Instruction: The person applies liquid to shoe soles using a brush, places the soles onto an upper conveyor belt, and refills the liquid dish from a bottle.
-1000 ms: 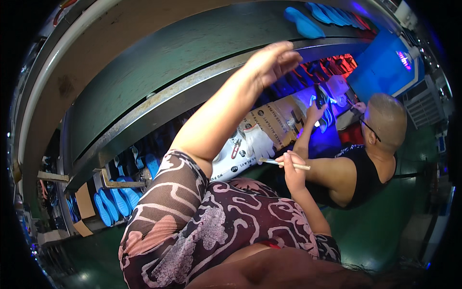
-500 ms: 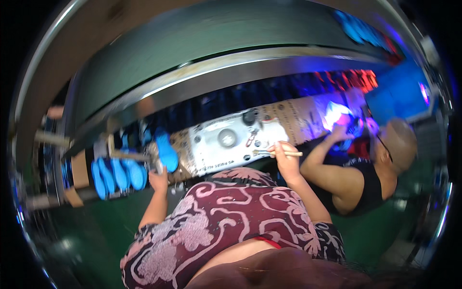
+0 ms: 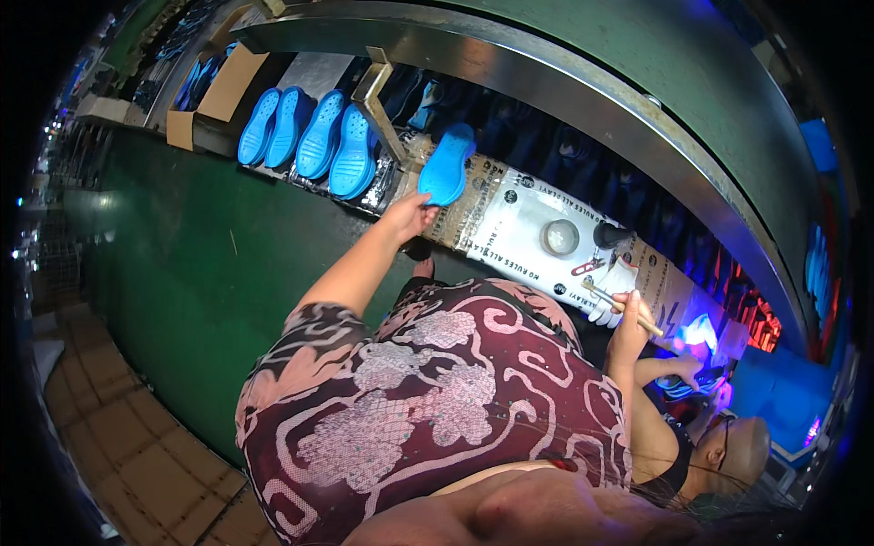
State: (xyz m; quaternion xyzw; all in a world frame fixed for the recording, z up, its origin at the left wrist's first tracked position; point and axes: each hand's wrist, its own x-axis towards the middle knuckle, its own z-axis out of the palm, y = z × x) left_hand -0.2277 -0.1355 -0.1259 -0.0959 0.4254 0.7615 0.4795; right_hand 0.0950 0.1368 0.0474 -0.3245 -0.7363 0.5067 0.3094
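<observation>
My left hand (image 3: 411, 217) has its fingers closed on the near end of a blue shoe sole (image 3: 446, 167), above the brown, tape-covered left end of the bench. My right hand (image 3: 628, 329) grips a small brush (image 3: 648, 325) by its wooden handle, bristles pointing left over the white sheet (image 3: 510, 227). On that sheet stands a round clear dish (image 3: 559, 238) with something pale inside. Red-handled thread snips (image 3: 587, 267) and a small dark container (image 3: 613, 236) are near it. A white glove (image 3: 621, 277) lies close to the brush, partly behind my right hand.
Several blue soles (image 3: 319, 136) lie in a row further left, past a metal bracket (image 3: 370, 100). A cardboard box (image 3: 228, 86) of blue pieces stands beyond. A metal-edged conveyor (image 3: 583, 82) runs above the bench. At right, a co-worker (image 3: 728, 455) handles blue pieces near a bright light.
My view has turned left, so the bench slants and more soles and floor show. My left hand still has the blue sole; the brush stays in my right hand, its tip lower.
</observation>
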